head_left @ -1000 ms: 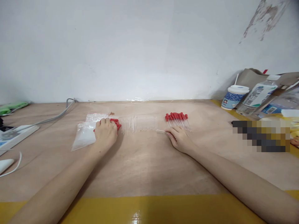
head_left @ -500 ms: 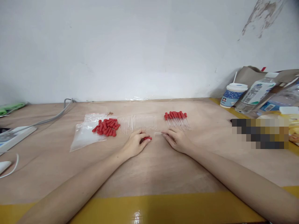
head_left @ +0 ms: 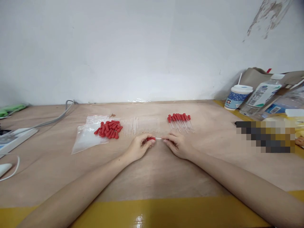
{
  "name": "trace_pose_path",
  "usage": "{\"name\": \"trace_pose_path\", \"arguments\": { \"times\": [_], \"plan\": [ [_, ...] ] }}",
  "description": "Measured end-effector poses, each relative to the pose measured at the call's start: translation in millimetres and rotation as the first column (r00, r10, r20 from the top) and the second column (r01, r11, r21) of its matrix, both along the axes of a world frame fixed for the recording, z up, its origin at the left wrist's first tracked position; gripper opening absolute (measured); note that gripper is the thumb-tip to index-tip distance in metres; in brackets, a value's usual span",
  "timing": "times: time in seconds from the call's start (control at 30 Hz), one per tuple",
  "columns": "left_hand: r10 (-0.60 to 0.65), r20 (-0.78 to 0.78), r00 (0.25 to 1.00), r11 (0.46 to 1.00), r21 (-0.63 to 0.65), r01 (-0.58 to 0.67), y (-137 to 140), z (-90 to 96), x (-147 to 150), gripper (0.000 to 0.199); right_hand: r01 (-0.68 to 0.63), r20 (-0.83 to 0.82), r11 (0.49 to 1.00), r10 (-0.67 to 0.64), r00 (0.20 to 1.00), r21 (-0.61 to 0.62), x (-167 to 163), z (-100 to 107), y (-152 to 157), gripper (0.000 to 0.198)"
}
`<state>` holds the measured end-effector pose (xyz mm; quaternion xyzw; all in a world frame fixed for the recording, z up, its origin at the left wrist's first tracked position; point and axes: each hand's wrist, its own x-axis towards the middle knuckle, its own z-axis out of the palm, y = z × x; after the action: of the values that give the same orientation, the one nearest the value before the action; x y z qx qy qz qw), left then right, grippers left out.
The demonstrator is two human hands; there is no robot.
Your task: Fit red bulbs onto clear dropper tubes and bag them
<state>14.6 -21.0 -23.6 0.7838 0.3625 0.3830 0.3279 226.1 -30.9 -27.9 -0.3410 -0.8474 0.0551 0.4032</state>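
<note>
Between the thumb and fingers of my left hand (head_left: 140,147) is a red rubber bulb (head_left: 151,139), its open end facing right. My right hand (head_left: 178,145) pinches a clear glass dropper tube (head_left: 158,138), whose left end meets the bulb's mouth; whether it sits inside I cannot tell. Left of my hands a pile of loose red bulbs (head_left: 109,129) lies partly on clear plastic bags (head_left: 86,139). Bare glass tubes (head_left: 142,125) lie in a row beyond my left hand. Behind my right hand several droppers with red bulbs fitted (head_left: 180,122) lie side by side.
At the right stand a paper cup with a straw (head_left: 238,97) and a tilted plastic bottle (head_left: 263,93), near a grey bag (head_left: 254,76). A white power strip (head_left: 21,139) with a grey cable (head_left: 57,118) is at the left. A wall (head_left: 142,57) closes the back.
My two hands have come closer together. The glass tube, apart from the red bulb before, now touches its mouth.
</note>
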Motion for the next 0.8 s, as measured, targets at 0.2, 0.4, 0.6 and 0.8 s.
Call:
{"name": "trace_pose_path", "arguments": {
  "times": [0.2, 0.4, 0.6, 0.8],
  "plan": [
    [-0.031, 0.075, 0.997, 0.996, -0.078, 0.037, -4.3, 0.6, 2.6, 0.021, -0.042, 0.023, 0.999, 0.042, 0.999, -0.014, 1.3, -3.9, 4.8, 0.024],
    [-0.043, 0.041, 0.998, 0.994, -0.1, 0.047, -6.5, 1.7, 1.2, 0.022, -0.021, 0.191, 0.994, -0.001, 0.982, 0.11, 5.8, -0.4, 9.6, 0.023],
    [-0.002, -0.056, 0.998, 0.998, -0.063, -0.002, -8.2, 3.8, 1.1, 0.022, 0.026, 0.349, 0.925, -0.169, 0.922, 0.378, 6.4, 10.7, 3.2, 0.03],
    [0.049, -0.123, 0.991, 0.999, 0.018, -0.047, -8.5, 2.4, -0.7, 0.022, -0.003, 0.304, 0.913, -0.132, 0.944, 0.407, 6.1, 6.4, 1.3, 0.028]
  ]
}}
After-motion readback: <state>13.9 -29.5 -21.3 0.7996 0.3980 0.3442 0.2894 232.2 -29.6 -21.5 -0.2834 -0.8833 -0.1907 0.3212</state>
